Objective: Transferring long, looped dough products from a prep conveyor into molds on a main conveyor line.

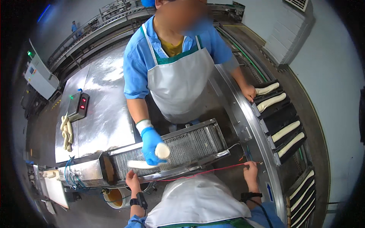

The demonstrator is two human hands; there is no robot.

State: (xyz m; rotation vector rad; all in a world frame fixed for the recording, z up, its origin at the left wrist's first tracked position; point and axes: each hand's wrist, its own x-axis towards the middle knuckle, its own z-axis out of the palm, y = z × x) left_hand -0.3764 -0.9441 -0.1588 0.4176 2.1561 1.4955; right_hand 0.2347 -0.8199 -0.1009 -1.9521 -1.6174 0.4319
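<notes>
My left hand (pixel 133 181) is at the near edge of a mesh conveyor (pixel 190 146), empty, its loosely bent fingers apart. Just beyond it, a pale dough piece (pixel 141 164) lies on the mesh. At the right, my right hand (pixel 250 174) has its fingers bent round a thin red cord (pixel 207 171), beside the long metal rail. This cord stretches along the conveyor's near side. Across from me, a co-worker's blue-gloved hand (pixel 151 144) holds another dough piece (pixel 162 151) above the belt.
The co-worker's bare hand rests by black trays (pixel 279 116) of dough strips. More filled trays (pixel 303 199) are nearer. At left, a steel table (pixel 106 102) carries a scale (pixel 78 106) and twisted dough (pixel 67 131). A bucket (pixel 116 198) stands below the conveyor.
</notes>
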